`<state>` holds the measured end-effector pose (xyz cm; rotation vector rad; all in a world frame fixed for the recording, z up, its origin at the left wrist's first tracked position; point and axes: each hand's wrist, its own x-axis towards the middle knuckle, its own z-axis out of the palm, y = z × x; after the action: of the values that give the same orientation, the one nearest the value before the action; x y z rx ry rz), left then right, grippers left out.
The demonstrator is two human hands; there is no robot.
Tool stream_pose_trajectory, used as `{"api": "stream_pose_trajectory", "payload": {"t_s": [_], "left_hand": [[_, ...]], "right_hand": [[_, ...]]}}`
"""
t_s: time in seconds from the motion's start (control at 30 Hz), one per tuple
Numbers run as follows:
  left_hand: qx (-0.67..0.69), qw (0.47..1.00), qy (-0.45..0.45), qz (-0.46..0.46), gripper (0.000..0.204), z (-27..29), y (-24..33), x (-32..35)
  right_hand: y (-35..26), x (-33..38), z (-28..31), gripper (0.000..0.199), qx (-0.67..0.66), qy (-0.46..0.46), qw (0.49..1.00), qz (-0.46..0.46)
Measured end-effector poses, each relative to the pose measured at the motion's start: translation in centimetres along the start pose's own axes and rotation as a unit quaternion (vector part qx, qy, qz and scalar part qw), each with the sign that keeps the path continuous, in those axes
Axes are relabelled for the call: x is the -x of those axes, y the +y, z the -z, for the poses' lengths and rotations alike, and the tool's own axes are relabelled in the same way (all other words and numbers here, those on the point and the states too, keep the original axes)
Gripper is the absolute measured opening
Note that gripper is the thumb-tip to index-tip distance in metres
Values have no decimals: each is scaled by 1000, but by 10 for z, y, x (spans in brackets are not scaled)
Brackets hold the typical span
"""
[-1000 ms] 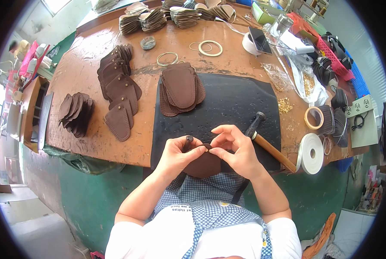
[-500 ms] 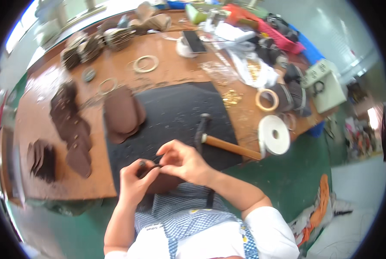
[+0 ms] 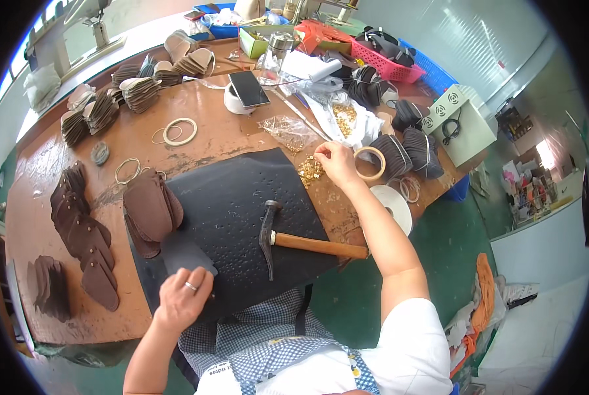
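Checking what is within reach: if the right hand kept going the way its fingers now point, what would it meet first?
The right hand already reaches the small brass pieces on the table; going on, probably the black mat's edge.

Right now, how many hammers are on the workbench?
1: a wooden-handled hammer lies on the black mat, between the left hand and right hand. Clutter could hide others.

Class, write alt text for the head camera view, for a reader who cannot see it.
A person at a wooden workbench reaches their right hand into a small pile of brass fittings, while the left hand rests on a dark leather piece. A hammer lies on the black mat between them.
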<state>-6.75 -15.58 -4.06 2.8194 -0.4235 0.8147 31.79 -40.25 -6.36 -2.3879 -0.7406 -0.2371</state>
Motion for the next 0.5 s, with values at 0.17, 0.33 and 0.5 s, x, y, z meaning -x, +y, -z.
{"api": "stream_pose_trajectory", "payload": {"t_s": [0.17,0.33,0.5], "left_hand": [[7,999,-50,14,40,-6,9,7],[14,997,-56,56,46,-6,22,18],[-9,991,-67,119,59,-3,35,30]], "right_hand": [[13,-15,-19,10,39,-29,998,-27],[12,-20,-25,10,126,-24,990,57],[9,-23,-29,10,181,-56,978,85]]}}
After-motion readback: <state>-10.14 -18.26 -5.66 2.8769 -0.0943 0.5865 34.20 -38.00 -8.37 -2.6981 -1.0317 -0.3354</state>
